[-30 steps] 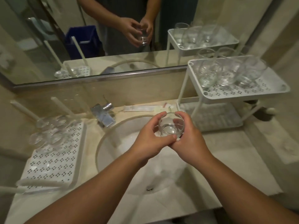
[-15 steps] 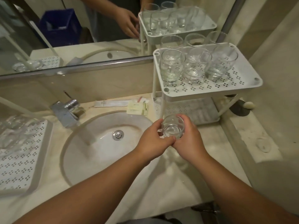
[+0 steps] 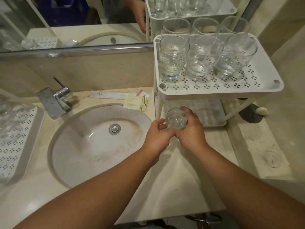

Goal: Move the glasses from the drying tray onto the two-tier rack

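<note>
Right hand [image 3: 191,131] around upright glass [image 3: 175,120]

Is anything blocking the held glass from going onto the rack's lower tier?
Nothing visible does. The glass, gripped by the right hand with the left hand at its side, sits at the open front of the lower tier. The three glasses stand on the upper tier.

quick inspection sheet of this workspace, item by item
surface: beige stone counter with a sink
job's things: glass held in front of the rack lower tier; three glasses on top tier; drying tray at left
clutter: packets behind the sink
grips: right hand grips the glass; left hand touches it, fingers loosening
cables: nothing seen
surroundings: tap, mirror
</note>
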Demonstrator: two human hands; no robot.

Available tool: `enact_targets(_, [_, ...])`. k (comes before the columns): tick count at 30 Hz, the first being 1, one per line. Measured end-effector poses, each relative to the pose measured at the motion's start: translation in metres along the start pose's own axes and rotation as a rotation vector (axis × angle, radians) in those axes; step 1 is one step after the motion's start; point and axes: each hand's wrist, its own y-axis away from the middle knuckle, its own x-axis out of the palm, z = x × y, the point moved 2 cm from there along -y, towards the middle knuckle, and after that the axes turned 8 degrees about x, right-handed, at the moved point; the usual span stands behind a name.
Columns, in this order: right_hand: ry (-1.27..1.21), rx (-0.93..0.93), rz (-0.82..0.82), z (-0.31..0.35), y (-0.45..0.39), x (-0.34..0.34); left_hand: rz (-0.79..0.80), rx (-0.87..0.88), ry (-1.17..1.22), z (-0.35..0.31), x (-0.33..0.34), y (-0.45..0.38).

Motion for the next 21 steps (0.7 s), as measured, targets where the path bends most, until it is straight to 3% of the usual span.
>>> enact_targets(21, [0.094,0.152,0.069,-0.007,-0.059,0.039,0.083,-0.085,-0.027,0.006,0.009,-0.031])
